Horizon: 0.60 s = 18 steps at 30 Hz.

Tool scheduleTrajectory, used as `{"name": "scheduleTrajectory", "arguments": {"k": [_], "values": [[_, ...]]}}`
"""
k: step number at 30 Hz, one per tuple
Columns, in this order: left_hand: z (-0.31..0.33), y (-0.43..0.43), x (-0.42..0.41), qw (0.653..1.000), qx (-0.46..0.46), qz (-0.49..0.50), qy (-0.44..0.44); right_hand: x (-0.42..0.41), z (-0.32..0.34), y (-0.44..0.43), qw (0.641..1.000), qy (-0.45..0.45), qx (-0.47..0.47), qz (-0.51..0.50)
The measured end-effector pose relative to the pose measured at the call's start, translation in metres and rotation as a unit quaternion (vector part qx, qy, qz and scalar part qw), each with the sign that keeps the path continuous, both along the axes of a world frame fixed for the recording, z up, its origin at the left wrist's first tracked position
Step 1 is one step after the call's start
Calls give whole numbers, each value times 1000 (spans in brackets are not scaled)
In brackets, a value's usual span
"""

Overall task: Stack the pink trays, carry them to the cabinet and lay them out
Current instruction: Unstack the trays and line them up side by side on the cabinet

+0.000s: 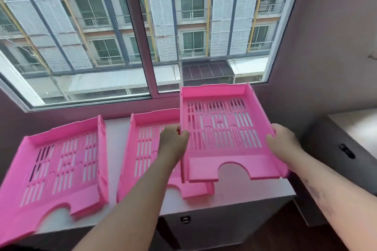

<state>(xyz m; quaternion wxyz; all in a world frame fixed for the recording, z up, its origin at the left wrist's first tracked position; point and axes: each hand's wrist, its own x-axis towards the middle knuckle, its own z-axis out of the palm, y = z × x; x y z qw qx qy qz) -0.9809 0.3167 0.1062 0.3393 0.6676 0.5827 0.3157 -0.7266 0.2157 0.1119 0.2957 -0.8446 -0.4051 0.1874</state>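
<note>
Three pink slotted plastic letter trays are in view, and one of them is off the surface. The raised pink tray hangs between both hands: the left hand pinches its left wall with fingers curled over the rim, and the right hand clamps the right wall the same way. Its long axis runs away from the person, the notched front edge nearest the body, the far end tipped slightly up toward the window.

Here is what matters: the held tray sits above and to the right of the middle pink tray, overlapping its right side but not lined up with it. To nest, I'd say it wants to slide left and drop square, with both hands sharing the load evenly. The left-most pink tray lies apart from the middle one, flat on the white cabinet top, its front overhanging the edge.

No brand, label or readable writing shows on any tray; only moulded paper-clip shapes in the base.
</note>
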Motion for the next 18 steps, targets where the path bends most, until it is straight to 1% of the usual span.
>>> {"name": "scheduleTrajectory", "arguments": {"k": [4, 6, 9, 11, 13, 18], "values": [[-9, -17, 67, 998, -33, -51, 12, 60, 0, -33, 999, -9, -3, -35], [-19, -25, 83, 996, -31, -65, 60, 76, -8, -43, 999, -1, -15, -43], [-32, -36, 85, 984, -26, -82, 155, 82, -28, -51, 998, 15, -27, -50], [-44, -39, 82, 978, -41, -88, 186, 80, -41, -52, 998, 33, -31, -53], [-54, -41, 78, 978, -57, -96, 178, 75, -53, -52, 997, 54, -36, -50], [-64, -54, 65, 989, -58, -92, 101, 72, -67, -47, 994, 76, -64, -39]]}}
